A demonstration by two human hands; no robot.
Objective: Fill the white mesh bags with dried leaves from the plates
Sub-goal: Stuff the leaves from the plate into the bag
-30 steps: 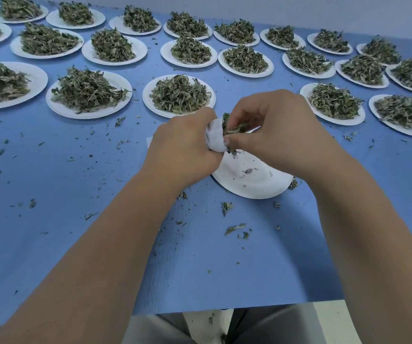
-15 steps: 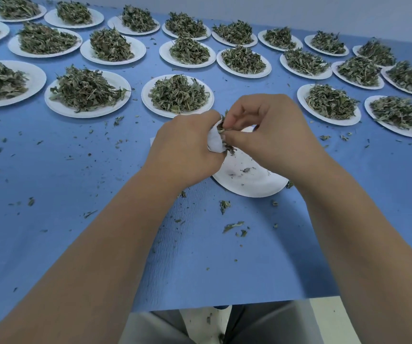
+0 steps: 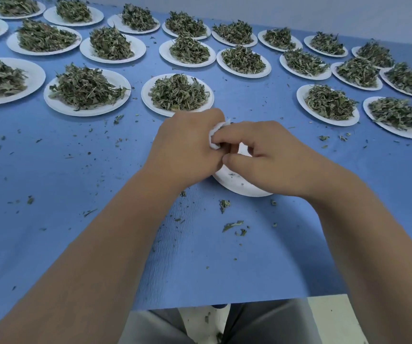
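- Right now, head view: the left hand point(image 3: 187, 145) grips the white mesh bag point(image 3: 216, 131) over a nearly emptied plate point(image 3: 239, 184), likely so spilled bits land there.
- Fingers point(image 3: 227, 139) of the right hand point(image 3: 274, 157), narrowed to a pinch, hold the bag's mouth, apparently tucking contents in.
- Heaped plates point(image 3: 147, 100) of dried leaves point(image 3: 178, 91) wait beyond on the surface point(image 3: 75, 182).

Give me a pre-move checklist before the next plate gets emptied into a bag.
1. The left hand grips the white mesh bag: ok.
2. Bag's mouth closed: cannot tell; the right hand covers it.
3. The plate under the hands emptied: ok, only crumbs show.
4. The next full plate close by: ok, just beyond the hands.
5. The table free of spilled leaves: not ok, scraps lie scattered.
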